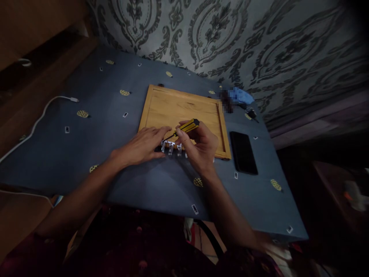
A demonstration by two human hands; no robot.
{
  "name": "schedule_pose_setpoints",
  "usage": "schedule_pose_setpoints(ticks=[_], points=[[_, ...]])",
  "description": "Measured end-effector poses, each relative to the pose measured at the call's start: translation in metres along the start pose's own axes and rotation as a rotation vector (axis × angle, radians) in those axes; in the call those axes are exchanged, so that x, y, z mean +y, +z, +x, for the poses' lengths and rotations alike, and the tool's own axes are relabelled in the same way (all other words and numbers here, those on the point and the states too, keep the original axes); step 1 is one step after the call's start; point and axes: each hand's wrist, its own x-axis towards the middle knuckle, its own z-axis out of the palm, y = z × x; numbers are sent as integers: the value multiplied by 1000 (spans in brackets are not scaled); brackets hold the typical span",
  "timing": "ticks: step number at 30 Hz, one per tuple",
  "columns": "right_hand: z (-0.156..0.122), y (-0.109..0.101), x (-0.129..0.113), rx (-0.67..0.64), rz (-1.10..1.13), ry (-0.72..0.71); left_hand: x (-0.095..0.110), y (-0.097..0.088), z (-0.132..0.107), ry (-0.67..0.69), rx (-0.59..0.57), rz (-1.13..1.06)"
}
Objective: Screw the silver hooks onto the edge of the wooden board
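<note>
A wooden framed board (181,105) lies flat on the blue table. At its near edge sits a shiny metal hook rail (171,144) with several hooks hanging toward me. My left hand (144,143) is closed around the rail's left end and the board's edge, fingers above and thumb below. Between the fingers and thumb of my right hand (203,144) is a screwdriver (188,126) with a yellow and black handle. It slants down to the left, its tip at the rail's left end. My right hand hides the rail's right part.
A black phone (243,152) lies right of the board. Behind it are a blue crumpled item (240,95) and a small dark object (251,112). A white cable (43,113) runs along the left of the patterned tablecloth (109,92). A patterned wall (219,34) stands behind.
</note>
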Motion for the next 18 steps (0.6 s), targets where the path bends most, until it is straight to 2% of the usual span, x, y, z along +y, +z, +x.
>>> schedule_pose_setpoints(ticks=[12,18], points=[[1,2,-1,-13,-38,-7,-5,5,0,36,36,13],[1,3,-1,28,-59,-35,-3,3,0,31,33,13]])
